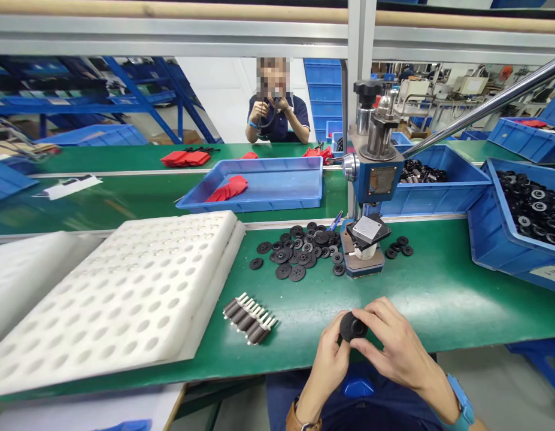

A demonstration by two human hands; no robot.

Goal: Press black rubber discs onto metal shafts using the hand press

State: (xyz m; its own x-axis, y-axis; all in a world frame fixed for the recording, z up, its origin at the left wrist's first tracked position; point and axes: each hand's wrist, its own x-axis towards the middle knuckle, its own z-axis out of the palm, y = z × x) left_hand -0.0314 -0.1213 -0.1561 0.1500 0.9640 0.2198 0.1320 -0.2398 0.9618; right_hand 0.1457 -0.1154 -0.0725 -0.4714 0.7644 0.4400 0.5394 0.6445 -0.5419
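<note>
Both my hands meet over the near edge of the green bench, pinching one small round black part (pixel 352 327) between them. My left hand (pixel 327 358) grips it from the left and below. My right hand (pixel 391 341) curls over it from the right, fingers closed on its rim. A pile of similar black discs (pixel 299 252) lies farther back, left of the small hand press (pixel 369 179). A row of short black pins with pale tips (pixel 249 317) lies to the left of my hands.
A white foam tray with round holes (pixel 120 293) fills the left. Blue bins of black parts (pixel 524 206) stand right; the press lever (pixel 488 105) reaches up-right. A blue tray with red pieces (pixel 259 179) sits behind. A person in dark clothes (pixel 277 114) stands opposite.
</note>
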